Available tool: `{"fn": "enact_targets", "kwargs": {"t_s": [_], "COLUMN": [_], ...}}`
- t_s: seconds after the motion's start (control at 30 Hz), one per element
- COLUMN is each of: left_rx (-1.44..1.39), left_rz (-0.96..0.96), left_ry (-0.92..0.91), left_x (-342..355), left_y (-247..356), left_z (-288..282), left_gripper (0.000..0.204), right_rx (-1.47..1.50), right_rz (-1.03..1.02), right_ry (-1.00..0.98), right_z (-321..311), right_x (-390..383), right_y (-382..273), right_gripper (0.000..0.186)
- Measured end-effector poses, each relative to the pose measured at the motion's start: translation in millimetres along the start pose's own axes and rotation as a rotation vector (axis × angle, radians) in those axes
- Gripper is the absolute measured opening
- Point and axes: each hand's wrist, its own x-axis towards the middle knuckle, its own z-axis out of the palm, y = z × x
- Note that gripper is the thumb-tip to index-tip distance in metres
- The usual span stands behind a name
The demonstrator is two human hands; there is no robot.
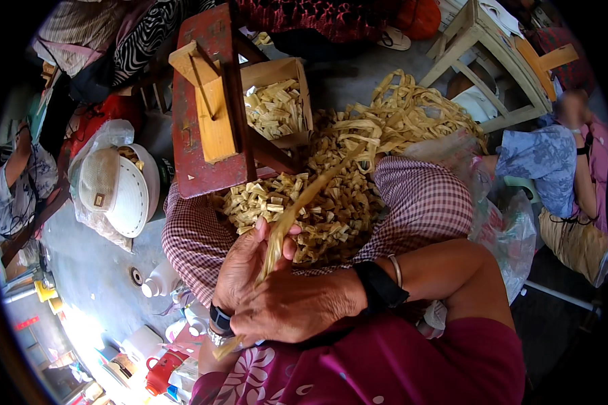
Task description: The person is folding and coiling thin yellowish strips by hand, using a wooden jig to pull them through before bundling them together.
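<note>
A long tan strip (302,200), like dried plant leaf, stretches from the far heap toward me. My left hand (242,263) pinches it between thumb and fingers, its fingertips pointing up. Crossing over the left wrist, my right hand (287,312) is closed, and a short tail of the strip sticks out below its fingers. Its fingertips are partly hidden. Between my checked trouser legs lies a pile of short folded or knotted strip pieces (338,223). Beyond it, a tangle of long loose strips (429,111) spreads to the right.
A red wooden bench (186,145) bears a wooden block with a thin rod (216,125). Behind it stands a cardboard box (305,91) of folded pieces. A white hat (125,199) sits at left, a wooden stool (483,74) at far right. Other people sit on both sides.
</note>
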Motion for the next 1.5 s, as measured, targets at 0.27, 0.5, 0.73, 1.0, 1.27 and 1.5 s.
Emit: {"fn": "enact_targets", "kwargs": {"t_s": [0.27, 0.5, 0.73, 1.0, 1.27, 1.5], "left_rx": [0.412, 0.743, 1.981, 1.578, 0.569, 1.338], "left_rz": [0.633, 0.679, 1.583, 1.218, 0.939, 1.086], "left_ry": [0.141, 0.072, 0.5, 0.39, 0.011, 0.217], "left_x": [-23, -55, -43, -54, -47, -40], "left_y": [19, 15, 15, 4, -2, -1], "left_z": [0, -4, 9, -12, -4, -10], "left_gripper": [0.014, 0.02, 0.012, 0.016, 0.035, 0.046], "right_rx": [-0.067, -0.174, -0.278, 0.028, -0.102, 0.266], "right_rz": [-0.006, 0.112, 0.162, 0.372, 0.19, 0.342], "right_ry": [0.533, 0.709, 0.324, 0.24, 0.303, 0.392], "right_z": [-21, -32, -45, -56, -52, -52], "right_x": [10, 10, 7, -1, -3, -7], "right_y": [-7, 18, 33, 11, 21, 24], "right_gripper": [0.017, 0.014, 0.015, 0.026, 0.029, 0.03]}}
